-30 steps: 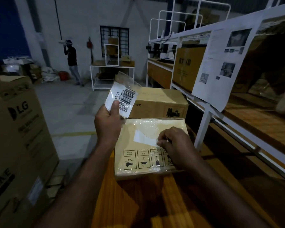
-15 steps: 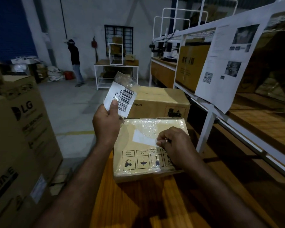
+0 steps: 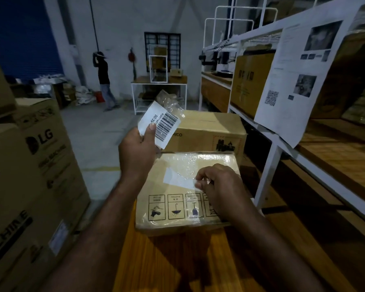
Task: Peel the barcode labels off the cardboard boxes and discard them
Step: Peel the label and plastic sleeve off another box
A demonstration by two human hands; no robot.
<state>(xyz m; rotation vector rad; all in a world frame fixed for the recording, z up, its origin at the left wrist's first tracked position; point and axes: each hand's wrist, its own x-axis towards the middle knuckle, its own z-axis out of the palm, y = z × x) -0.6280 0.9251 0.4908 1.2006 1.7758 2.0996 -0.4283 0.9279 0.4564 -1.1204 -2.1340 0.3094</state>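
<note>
Head view showed a plastic-wrapped cardboard box [image 3: 177, 209] lying flat on a wooden table [image 3: 167, 262], with handling symbols printed along its near edge. The left hand [image 3: 135, 152] was raised above the box's far left corner, thumb and fingers pinching a peeled barcode label [image 3: 163, 126] with a crumpled scrap of clear film [image 3: 169, 101] clinging behind it. The right hand [image 3: 218, 186] rested over the right half of the box top, fingers curled, fingertips pinching the right end of a white label [image 3: 177, 180] stuck near the middle of the lid. A second brown box [image 3: 207, 131] stood directly behind the wrapped box. Left of it rose a tall LG carton [image 3: 32, 175]; right of it stood a white shelving rack [image 3: 269, 167] with a printed sheet [image 3: 293, 81] hanging from it. Far behind, a person [image 3: 103, 81] stood by the wall.
</note>
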